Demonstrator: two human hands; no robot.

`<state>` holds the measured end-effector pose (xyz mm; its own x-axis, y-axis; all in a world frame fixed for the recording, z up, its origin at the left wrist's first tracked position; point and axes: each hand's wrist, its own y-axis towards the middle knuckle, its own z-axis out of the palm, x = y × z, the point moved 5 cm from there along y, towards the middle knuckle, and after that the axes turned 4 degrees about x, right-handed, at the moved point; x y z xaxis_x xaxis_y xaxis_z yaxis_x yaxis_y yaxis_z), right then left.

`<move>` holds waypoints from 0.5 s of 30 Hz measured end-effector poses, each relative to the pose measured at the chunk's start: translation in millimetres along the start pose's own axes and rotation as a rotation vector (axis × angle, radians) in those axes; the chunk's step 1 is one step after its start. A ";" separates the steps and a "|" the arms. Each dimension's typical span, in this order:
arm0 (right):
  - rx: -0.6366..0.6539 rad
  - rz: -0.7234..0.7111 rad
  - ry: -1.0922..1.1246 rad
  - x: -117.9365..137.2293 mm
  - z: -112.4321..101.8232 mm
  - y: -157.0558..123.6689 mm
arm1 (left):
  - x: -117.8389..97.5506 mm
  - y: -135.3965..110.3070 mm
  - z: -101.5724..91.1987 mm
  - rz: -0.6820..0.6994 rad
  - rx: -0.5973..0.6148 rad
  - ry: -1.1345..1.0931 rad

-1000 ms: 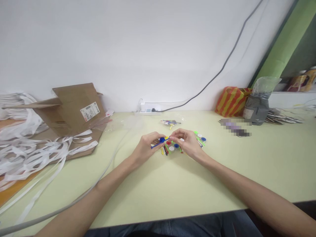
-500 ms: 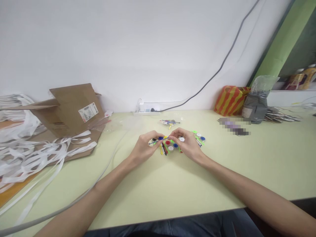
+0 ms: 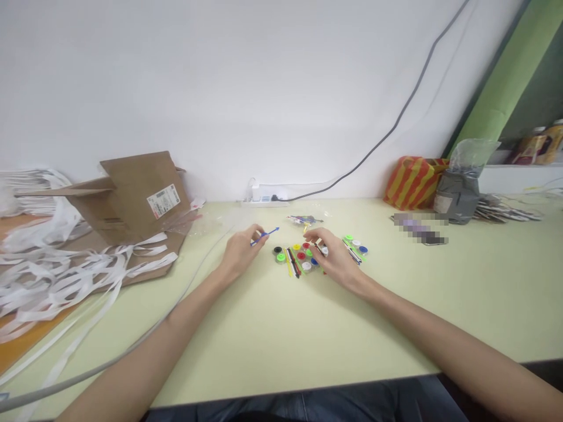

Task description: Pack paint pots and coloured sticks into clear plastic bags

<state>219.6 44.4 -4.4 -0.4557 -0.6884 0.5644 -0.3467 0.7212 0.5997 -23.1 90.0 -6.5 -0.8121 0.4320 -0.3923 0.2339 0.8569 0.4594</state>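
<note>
Spanning the view, a pale yellow-green tabletop (image 3: 308,334) is seen against a white wall (image 3: 176,88), with a green post (image 3: 505,76) slanting up at the right and a grey cable (image 3: 396,123) hung down the wall to a white power strip (image 3: 264,201) at the table's far edge. At the left, a torn cardboard carton (image 3: 132,199) bearing a white label (image 3: 163,201) is propped over loops of white plastic strapping (image 3: 57,275). A second, paler cable (image 3: 176,299) is laid across the tabletop near the left forearm. At the far right, an orange-and-yellow striped bag (image 3: 413,183) is placed beside a grey pouch (image 3: 457,196) topped with clear plastic, and a bundle of thin strips (image 3: 501,210) is spread just beyond it. Two bottles (image 3: 536,143) are shelved higher up. A pixelated object (image 3: 420,230) too blurred to identify is lying nearby.

Between the hands, coloured plastic discs (image 3: 301,255) and thin coloured sticks (image 3: 291,262) are grouped in two clusters on the table, with a small clear packet (image 3: 303,220) just behind them. A blue plastic stick (image 3: 266,234) is pinched between thumb and fingers of the left hand (image 3: 240,252), apart from the clusters. The right hand (image 3: 332,255) is curved over the discs; whether anything is pinched by it cannot be told.
</note>
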 end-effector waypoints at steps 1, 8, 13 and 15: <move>0.024 -0.022 -0.034 0.8 2.1 -0.7 | 7.6 1.7 1.0 -0.024 0.017 0.028; 0.160 -0.107 -0.171 19.4 19.5 -5.4 | 8.2 4.1 4.6 0.088 0.014 0.104; 0.151 -0.068 -0.261 15.8 21.5 -4.5 | -36.7 -7.3 6.3 0.400 0.158 0.066; 0.149 -0.029 -0.294 7.9 21.6 -4.0 | -47.5 -12.5 10.3 0.466 0.228 0.085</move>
<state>199.6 37.8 -14.6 -0.6533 -0.6727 0.3473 -0.4691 0.7198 0.5117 18.0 61.7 -1.8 -0.6324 0.7657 -0.1178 0.6834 0.6230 0.3807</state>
